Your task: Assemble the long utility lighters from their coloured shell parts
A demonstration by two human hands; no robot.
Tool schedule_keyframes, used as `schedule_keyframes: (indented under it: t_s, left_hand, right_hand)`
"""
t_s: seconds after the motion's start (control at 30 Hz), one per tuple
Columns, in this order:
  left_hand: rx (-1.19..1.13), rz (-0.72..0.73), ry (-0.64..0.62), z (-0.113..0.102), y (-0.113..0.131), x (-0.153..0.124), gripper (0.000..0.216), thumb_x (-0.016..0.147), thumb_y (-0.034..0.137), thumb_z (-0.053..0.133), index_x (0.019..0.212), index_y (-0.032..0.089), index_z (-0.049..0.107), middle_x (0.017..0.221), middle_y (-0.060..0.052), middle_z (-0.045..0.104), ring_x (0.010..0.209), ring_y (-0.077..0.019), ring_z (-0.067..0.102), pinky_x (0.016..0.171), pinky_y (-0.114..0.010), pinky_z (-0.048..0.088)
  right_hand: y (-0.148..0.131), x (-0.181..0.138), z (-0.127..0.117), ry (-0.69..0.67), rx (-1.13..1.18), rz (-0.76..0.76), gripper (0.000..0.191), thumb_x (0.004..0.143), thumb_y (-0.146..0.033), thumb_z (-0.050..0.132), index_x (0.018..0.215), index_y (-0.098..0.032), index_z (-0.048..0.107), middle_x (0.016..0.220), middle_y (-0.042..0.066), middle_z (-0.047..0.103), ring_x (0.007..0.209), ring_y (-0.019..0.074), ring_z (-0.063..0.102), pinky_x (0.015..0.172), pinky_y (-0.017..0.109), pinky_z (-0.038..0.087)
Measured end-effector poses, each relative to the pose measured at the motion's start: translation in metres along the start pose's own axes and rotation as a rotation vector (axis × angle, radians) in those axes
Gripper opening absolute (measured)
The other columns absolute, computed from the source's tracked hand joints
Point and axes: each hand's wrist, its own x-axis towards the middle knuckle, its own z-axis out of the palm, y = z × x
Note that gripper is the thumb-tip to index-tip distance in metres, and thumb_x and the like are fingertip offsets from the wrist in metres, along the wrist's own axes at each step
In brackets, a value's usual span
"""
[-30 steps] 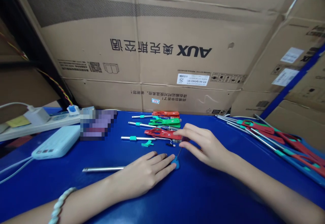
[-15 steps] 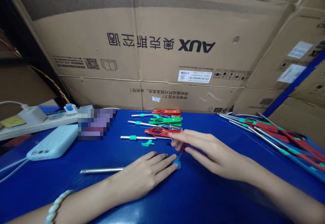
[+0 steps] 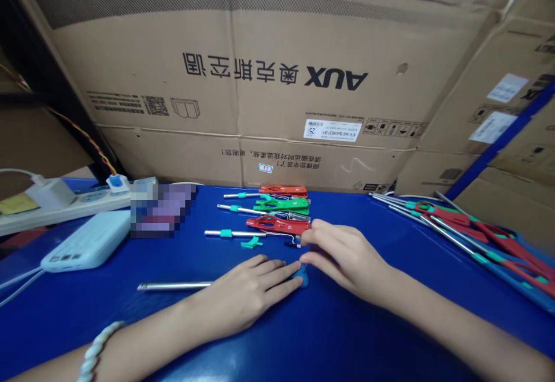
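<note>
My left hand (image 3: pixel 254 289) lies flat with fingers stretched over a blue stick lighter (image 3: pixel 303 278), pressing it to the table. Most of the lighter's body is hidden under that hand, and its metal tube (image 3: pixel 173 286) sticks out to the left. My right hand (image 3: pixel 342 255) is pinched just above the blue end, close to the left fingertips. In its fingers is a small screwdriver, now almost wholly covered; its red handle and thin shaft showed a moment earlier. Beyond the hands lie a red lighter shell (image 3: pixel 277 225), a green one (image 3: pixel 284 205) and an orange one (image 3: pixel 286 191), with tubes and wires.
Several more stick lighters (image 3: pixel 472 232) lie piled at the right. A light-blue power bank (image 3: pixel 89 242) and a white power strip (image 3: pixel 87 203) are at the left. A loose teal piece (image 3: pixel 251 243) lies near the red shell. A large cardboard sheet (image 3: pixel 269 35) stands behind.
My right hand's fingers have drawn in from a looser spread to a pinch around the screwdriver, over the blue lighter. The left hand has stayed in place.
</note>
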Motion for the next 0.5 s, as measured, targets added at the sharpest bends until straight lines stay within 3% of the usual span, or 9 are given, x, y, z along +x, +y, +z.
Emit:
schedule_keyframes:
  t_s: [0.07,0.17,0.27,0.37,0.43,0.5]
  left_hand:
    - [-0.009,-0.003,-0.009,0.000,0.000,0.000,0.050,0.093,0.009,0.038,0.143,0.016,0.032,0.144,-0.009,0.042,0.123,-0.0273,0.049,0.094,-0.040,0.044]
    - [-0.024,-0.013,-0.021,-0.001,-0.001,-0.001,0.054,0.092,0.009,0.039,0.145,0.017,0.029,0.146,-0.008,0.039,0.124,-0.0282,0.048,0.095,-0.042,0.045]
    - [-0.048,-0.015,-0.022,-0.001,-0.002,-0.002,0.056,0.092,0.009,0.041,0.145,0.017,0.027,0.147,-0.008,0.038,0.126,-0.0279,0.047,0.097,-0.042,0.045]
    - [-0.070,-0.006,-0.006,-0.001,-0.002,-0.002,0.055,0.092,0.009,0.042,0.145,0.017,0.029,0.145,-0.008,0.040,0.126,-0.0275,0.047,0.099,-0.041,0.046]
    - [-0.081,-0.009,0.005,-0.001,-0.002,-0.002,0.055,0.092,0.009,0.042,0.145,0.018,0.030,0.144,-0.007,0.042,0.125,-0.0270,0.048,0.100,-0.041,0.046]
    - [-0.090,-0.018,-0.001,-0.001,-0.003,-0.002,0.056,0.092,0.010,0.043,0.145,0.019,0.029,0.145,-0.007,0.041,0.125,-0.0267,0.048,0.101,-0.042,0.046]
  right_hand:
    - [0.000,0.002,-0.002,-0.025,0.010,-0.016,0.022,0.097,-0.029,0.043,0.101,-0.014,0.057,0.088,0.008,0.065,0.083,0.0199,0.062,0.075,0.033,0.051]
    - [-0.001,0.005,-0.010,-0.167,0.163,0.015,0.025,0.096,-0.015,0.040,0.119,-0.014,0.051,0.112,0.010,0.062,0.107,0.0173,0.056,0.092,0.030,0.046]
    - [-0.001,0.004,-0.010,-0.165,0.219,-0.005,0.026,0.096,-0.012,0.039,0.119,-0.015,0.052,0.107,0.008,0.063,0.098,0.0137,0.059,0.085,0.024,0.048]
    - [0.000,0.002,-0.002,-0.065,0.022,-0.042,0.020,0.097,-0.023,0.044,0.106,-0.015,0.059,0.092,0.008,0.063,0.080,0.0162,0.061,0.070,0.026,0.050]
    - [0.000,0.002,0.000,-0.039,-0.044,-0.023,0.023,0.096,-0.026,0.045,0.109,-0.014,0.059,0.094,0.010,0.063,0.084,0.0192,0.061,0.073,0.030,0.051]
    - [0.000,0.003,-0.003,-0.088,0.054,0.037,0.030,0.096,-0.020,0.043,0.124,-0.013,0.051,0.104,0.011,0.061,0.095,0.0193,0.059,0.082,0.031,0.050]
